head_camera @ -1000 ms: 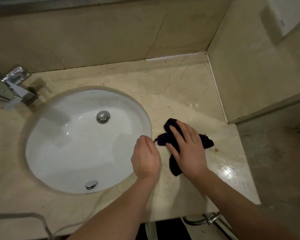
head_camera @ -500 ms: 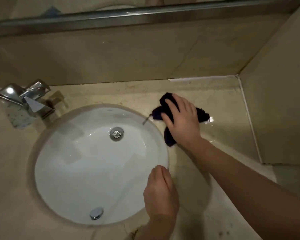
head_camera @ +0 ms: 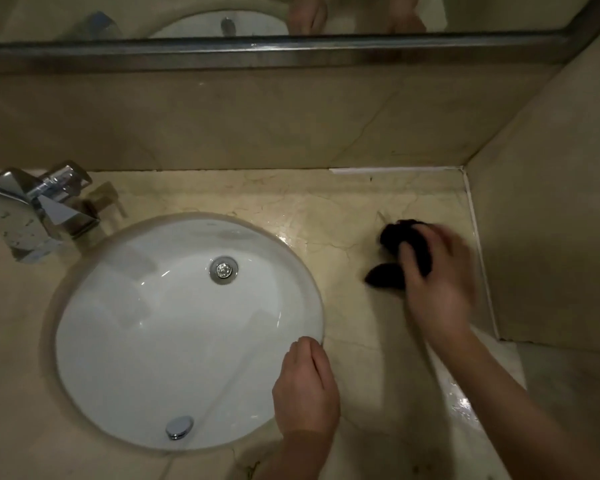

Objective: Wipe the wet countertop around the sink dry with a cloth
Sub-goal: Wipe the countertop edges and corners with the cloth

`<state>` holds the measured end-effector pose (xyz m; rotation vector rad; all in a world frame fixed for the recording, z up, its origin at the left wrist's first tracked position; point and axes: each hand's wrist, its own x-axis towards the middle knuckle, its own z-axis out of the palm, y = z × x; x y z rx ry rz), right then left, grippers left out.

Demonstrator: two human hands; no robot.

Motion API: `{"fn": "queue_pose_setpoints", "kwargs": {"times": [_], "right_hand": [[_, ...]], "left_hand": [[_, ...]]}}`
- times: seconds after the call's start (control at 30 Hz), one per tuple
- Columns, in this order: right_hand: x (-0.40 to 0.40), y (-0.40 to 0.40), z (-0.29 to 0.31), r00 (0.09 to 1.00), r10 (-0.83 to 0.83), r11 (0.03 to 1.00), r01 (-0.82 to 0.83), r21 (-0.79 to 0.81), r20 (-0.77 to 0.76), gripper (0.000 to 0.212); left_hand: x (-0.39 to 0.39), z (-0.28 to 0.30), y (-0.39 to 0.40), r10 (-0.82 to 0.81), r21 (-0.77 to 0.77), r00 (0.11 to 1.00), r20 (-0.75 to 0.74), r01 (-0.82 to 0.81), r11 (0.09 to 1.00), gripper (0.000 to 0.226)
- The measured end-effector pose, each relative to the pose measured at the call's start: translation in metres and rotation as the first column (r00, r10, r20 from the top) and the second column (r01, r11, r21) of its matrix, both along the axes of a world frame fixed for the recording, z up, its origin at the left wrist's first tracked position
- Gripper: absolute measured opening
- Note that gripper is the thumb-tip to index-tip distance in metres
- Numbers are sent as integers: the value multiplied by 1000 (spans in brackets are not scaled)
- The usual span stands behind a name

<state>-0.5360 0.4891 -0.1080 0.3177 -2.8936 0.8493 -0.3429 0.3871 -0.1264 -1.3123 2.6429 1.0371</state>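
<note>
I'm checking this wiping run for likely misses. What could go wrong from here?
1. The right hand works the dark cloth near the side wall, so the shiny wet streak by the sink rim may be skipped.
2. Glistening water near the front right countertop edge, beside the forearm, could be missed or smeared by it.
3. The left hand rests at the basin edge on a possibly wet surface and might slip.

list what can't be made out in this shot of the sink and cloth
Head view only:
- right hand: motion-blurred, so its grip on the dark cloth is unclear.
- cloth: mostly covered by that hand.
- left hand: curled, fingertips hidden behind knuckles.
- faucet: cut off by the left edge.
- mirror: cropped at the top.
</note>
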Motion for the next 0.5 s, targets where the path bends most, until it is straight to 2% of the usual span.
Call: {"fn": "queue_pose_setpoints", "kwargs": {"times": [0.1,0.27,0.4,0.5], "right_hand": [[-14,26,-24,996,-91,979,89,186,4,47],[-4,0,-41,987,-141,969,153,195,-72,47],[32,-51,-44,992,99,978,-82,190,-81,42],[54,-96,-43,950,309,947,-301,113,-56,37]], "left_hand": [[1,-1,1,1,-26,1000,-21,-1,1000,33],[0,2,2,4,-42,999,-40,-5,999,31],[-1,2,1,19,-39,999,-43,-20,999,33],[-1,2,1,39,-53,999,-28,-40,998,30]]}}
